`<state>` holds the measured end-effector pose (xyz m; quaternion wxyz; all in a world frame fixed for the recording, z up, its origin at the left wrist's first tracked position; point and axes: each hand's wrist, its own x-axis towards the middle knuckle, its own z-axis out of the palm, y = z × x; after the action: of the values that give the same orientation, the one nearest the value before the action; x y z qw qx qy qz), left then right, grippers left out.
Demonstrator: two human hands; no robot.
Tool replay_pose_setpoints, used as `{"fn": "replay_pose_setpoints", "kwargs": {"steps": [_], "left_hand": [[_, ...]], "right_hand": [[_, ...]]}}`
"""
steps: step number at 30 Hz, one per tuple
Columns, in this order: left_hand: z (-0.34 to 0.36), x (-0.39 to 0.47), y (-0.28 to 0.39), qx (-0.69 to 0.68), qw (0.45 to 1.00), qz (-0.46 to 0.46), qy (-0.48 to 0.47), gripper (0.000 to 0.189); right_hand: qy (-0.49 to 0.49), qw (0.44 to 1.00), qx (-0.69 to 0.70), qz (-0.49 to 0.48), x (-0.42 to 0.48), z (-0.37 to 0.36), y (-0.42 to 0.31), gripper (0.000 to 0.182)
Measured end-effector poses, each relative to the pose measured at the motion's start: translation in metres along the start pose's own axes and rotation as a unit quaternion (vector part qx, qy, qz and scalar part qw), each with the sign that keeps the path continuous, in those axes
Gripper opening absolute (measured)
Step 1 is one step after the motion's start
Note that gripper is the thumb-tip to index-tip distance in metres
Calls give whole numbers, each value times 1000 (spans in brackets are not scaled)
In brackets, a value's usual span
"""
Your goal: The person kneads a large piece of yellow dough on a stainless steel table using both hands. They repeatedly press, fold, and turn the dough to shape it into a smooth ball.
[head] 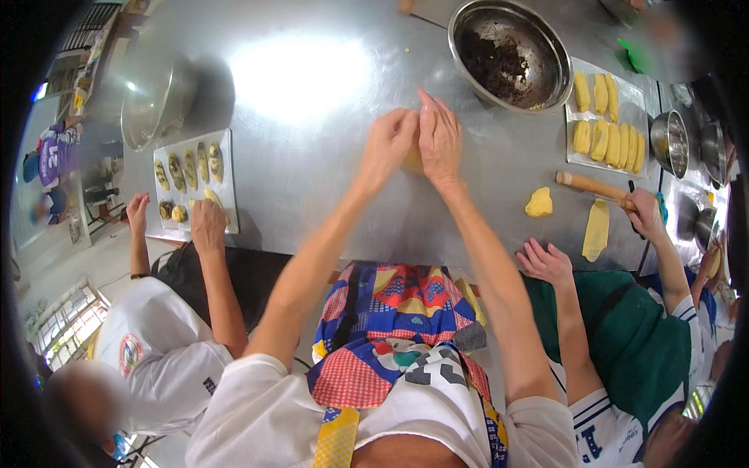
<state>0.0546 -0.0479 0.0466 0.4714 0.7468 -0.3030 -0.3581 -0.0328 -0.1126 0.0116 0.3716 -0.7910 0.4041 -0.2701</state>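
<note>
My left hand (391,143) and my right hand (439,137) are side by side over the middle of a steel table (327,216). Below and partly between them shows a piece of yellow dough (413,161), mostly covered by the hands. The left fingers are curled towards the right hand, whose fingers are stretched out. Whether either hand grips the dough is hidden. Beyond my right hand, a steel bowl (510,55) holds a dark, crumbly filling (491,61).
At left, a co-worker's hands are at a tray (231,175) of marbled and yellow dough pieces. At right, another person holds a wooden rolling pin (591,186) near a flattened dough strip (595,231) and a dough lump (539,202). Behind lies a tray of yellow rolls (613,143).
</note>
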Motion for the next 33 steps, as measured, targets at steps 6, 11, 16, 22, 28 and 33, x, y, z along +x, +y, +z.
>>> {"fn": "replay_pose_setpoints", "kwargs": {"steps": [6, 11, 16, 22, 28, 33], "left_hand": [[38, 4, -46, 233, 954, 103, 161, 49], [30, 4, -69, 336, 924, 151, 103, 52], [24, 37, -63, 302, 938, 143, 93, 55], [13, 43, -80, 202, 965, 168, 18, 48], [-9, -18, -58, 203, 961, 155, -106, 49], [11, -109, -103, 356, 894, 272, -25, 52]], "right_hand": [[-24, 991, -132, -15, -25, 8, 20, 45], [-97, 981, -151, -67, -18, 7, 30, 49], [-94, 979, -144, -107, 19, 16, 35, 49], [-126, 976, -122, -131, 27, 11, 27, 40], [-211, 960, -111, -147, -25, -31, 6, 43], [-197, 927, -205, -244, -123, -37, 29, 55]]}}
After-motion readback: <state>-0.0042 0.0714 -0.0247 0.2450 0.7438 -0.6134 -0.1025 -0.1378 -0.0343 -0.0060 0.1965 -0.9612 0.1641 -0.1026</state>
